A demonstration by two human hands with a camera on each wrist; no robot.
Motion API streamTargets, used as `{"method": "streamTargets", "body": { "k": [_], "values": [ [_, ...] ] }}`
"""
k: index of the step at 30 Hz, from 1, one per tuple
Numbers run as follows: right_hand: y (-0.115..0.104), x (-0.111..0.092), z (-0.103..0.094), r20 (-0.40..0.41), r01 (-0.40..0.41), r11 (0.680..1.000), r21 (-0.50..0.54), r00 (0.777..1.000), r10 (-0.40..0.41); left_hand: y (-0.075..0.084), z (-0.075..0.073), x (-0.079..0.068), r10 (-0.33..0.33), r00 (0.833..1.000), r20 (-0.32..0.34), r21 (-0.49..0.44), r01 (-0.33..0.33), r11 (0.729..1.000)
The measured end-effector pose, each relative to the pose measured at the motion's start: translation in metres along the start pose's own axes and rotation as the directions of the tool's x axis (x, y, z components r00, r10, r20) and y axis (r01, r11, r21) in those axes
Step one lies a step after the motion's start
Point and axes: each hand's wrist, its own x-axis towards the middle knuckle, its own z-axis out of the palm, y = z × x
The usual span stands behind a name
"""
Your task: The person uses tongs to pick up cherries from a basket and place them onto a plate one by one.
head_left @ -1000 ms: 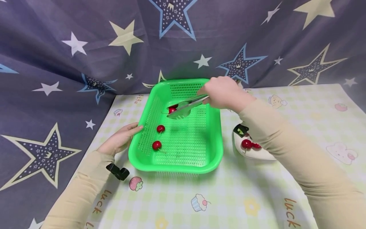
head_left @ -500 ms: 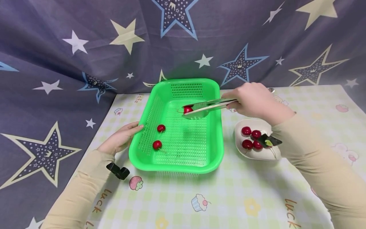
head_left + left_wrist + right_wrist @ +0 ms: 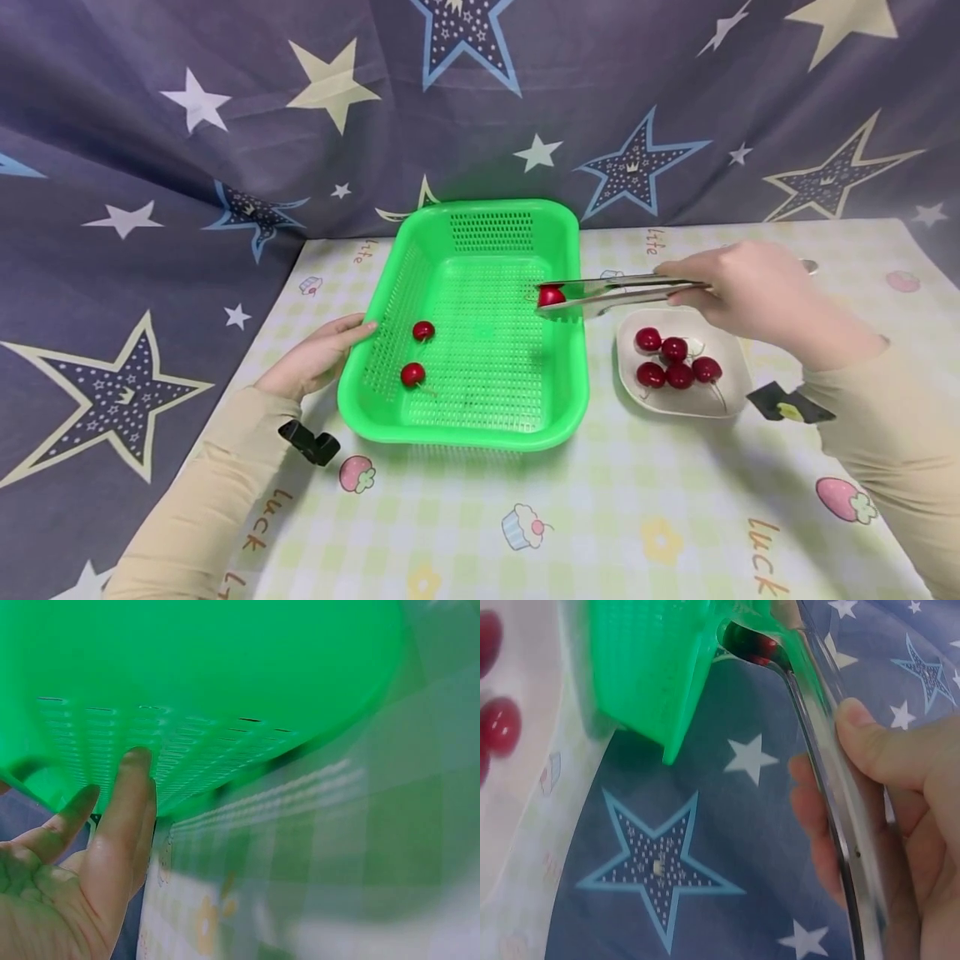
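Observation:
My right hand [image 3: 765,300] grips metal tongs [image 3: 637,292] by their arms. Between the tong tips is a red cherry [image 3: 551,296], held over the right side of a green plastic basket [image 3: 480,437]. Thumb and fingers press the tongs from both sides in the right wrist view. Two more cherries, an upper one [image 3: 423,331] and a lower one [image 3: 412,374], lie on the basket floor at left. My left hand [image 3: 318,354] touches the basket's left side; in the left wrist view its fairly straight fingers [image 3: 124,825] rest against the outer wall.
A white dish [image 3: 690,404] with several cherries [image 3: 678,375] stands right of the basket, below my right hand. The checked tablecloth [image 3: 600,500] covers the table. A dark star-patterned curtain [image 3: 450,150] hangs behind and at left.
My right hand has moved right with the tongs, carrying the cherry from the basket's middle to its right rim. The dish has come into view. My left hand stays put.

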Motion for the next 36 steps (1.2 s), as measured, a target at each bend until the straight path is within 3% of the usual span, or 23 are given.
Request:
{"method": "streamTargets", "body": {
  "k": [9,15,23,29,36],
  "values": [
    [0.016,-0.030,-0.016,-0.024,-0.057,0.997,-0.057,0.998,0.056,0.000,0.000,0.001,0.009,1.000,-0.019,0.007,-0.009,1.000],
    [0.027,-0.062,-0.026,0.060,-0.240,0.962,-0.131,0.966,0.250,0.000,0.001,0.002,0.009,1.000,-0.020,0.023,-0.009,1.000],
    [0.048,-0.106,-0.025,-0.015,-0.239,0.956,-0.169,0.971,0.240,0.000,0.001,0.001,0.006,1.000,-0.025,0.033,-0.005,0.999],
    [0.061,-0.131,-0.018,-0.075,-0.317,0.947,-0.060,0.947,0.312,-0.001,0.001,0.001,0.006,1.000,-0.022,0.036,-0.006,0.999],
    [0.067,-0.149,-0.012,-0.052,-0.371,0.928,0.039,0.926,0.373,-0.003,0.000,0.000,-0.003,0.999,-0.034,0.049,0.004,0.999]
  ]
}}
